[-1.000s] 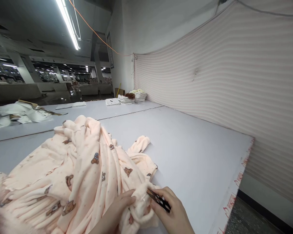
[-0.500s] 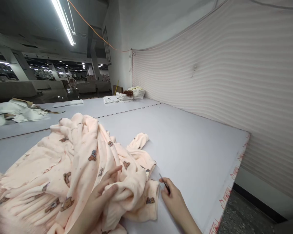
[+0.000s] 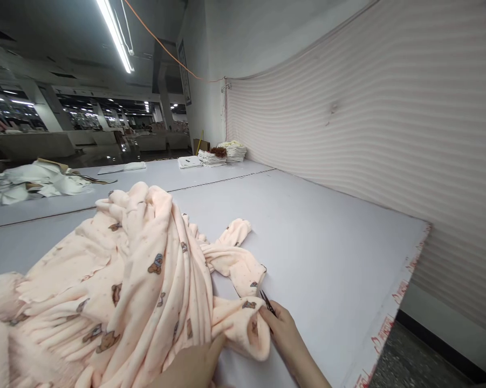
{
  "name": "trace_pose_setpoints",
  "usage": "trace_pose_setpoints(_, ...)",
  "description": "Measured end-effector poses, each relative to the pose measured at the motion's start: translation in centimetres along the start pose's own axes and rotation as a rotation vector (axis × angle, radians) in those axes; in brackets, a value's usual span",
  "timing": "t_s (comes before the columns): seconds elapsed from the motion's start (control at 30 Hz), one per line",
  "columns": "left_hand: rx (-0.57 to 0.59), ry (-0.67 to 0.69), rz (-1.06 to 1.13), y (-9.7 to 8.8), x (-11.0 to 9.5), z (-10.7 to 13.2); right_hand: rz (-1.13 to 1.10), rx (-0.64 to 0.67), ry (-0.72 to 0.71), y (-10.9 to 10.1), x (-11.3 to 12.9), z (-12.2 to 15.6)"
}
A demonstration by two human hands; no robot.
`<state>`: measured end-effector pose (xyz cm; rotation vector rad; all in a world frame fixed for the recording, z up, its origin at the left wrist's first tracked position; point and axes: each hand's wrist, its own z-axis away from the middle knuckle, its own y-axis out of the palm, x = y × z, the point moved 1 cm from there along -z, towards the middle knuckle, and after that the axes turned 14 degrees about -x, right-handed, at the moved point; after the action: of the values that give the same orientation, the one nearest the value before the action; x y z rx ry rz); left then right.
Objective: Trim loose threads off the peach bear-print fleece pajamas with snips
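A heap of pale pink plush garment [image 3: 157,269] printed with small brown bears lies bunched on the table. My right hand [image 3: 285,328] is closed around small dark thread snips [image 3: 268,303], whose blades point up and away. Its thumb and fingers also meet the edge of a sleeve cuff [image 3: 257,334], which gapes toward the right. Low in the picture, my left hand [image 3: 192,364] lies against the garment, with its thumb at the lower edge of that sleeve. Most of the left fingers are hidden or cut off by the frame. Another sleeve [image 3: 243,269] stretches out just beyond.
The wide grey-white table [image 3: 327,258] runs to a right edge with red-printed tape [image 3: 384,328]. White cloth pieces [image 3: 44,178] lie far left. Folded stacks [image 3: 212,158] stand at the back. Striped fabric [image 3: 368,118] hangs along the right wall.
My left hand has slid down and right from the top of the garment. The near sleeve has shifted right, its cuff now turned open at my right hand. The view has swung slightly left.
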<state>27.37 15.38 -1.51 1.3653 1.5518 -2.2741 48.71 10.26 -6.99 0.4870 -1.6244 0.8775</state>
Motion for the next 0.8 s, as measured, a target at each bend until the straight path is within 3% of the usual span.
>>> trace_pose_setpoints(0.1, -0.134, -0.116, 0.104, 1.1, -0.9, -1.0, -0.083, 0.038, -0.008, 0.7, 0.7, 1.8)
trace_pose_setpoints(0.17, -0.298, -0.134, 0.202, 1.4, -1.0, -1.2, -0.116, 0.07, -0.022, 1.0, 1.5, 2.7)
trace_pose_setpoints(0.3, -0.542, -0.019, 0.18, 0.2, -1.4, -1.0, -0.117, 0.123, -0.115, 1.0, 3.4, 3.5)
trace_pose_setpoints(0.37, -0.479, 0.065, 0.124, -1.1, -2.1, -1.4, -0.091, 0.127, -0.203, 0.8, 4.4, 3.5)
trace_pose_setpoints(0.43, -0.296, 0.115, 0.106, -2.3, -3.0, -2.0, -0.081, 0.127, -0.275, 0.9, 5.0, 3.6)
trace_pose_setpoints(0.5, -0.169, 0.132, 0.098, -2.9, -3.7, -2.8, -0.087, 0.039, -0.304, 1.1, 5.0, 4.0)
trace_pose_setpoints(0.53, -0.172, 0.127, 0.095, -3.0, -4.0, -3.0, -0.085, -0.051, -0.3, 1.3, 4.6, 4.3)
trace_pose_setpoints(0.6, -0.282, 0.085, 0.098, -2.7, -4.0, -3.2, -0.069, -0.261, -0.252, 1.9, 3.4, 5.1)
trace_pose_setpoints(0.67, -0.394, 0.066, 0.132, -1.9, -3.4, -2.7, -0.049, -0.372, -0.154, 2.7, 1.9, 5.8)
trace_pose_setpoints(0.8, -0.606, 0.23, 0.063, 0.2, -1.2, -0.9, -0.078, -0.309, -0.004, 3.5, 0.0, 6.3)
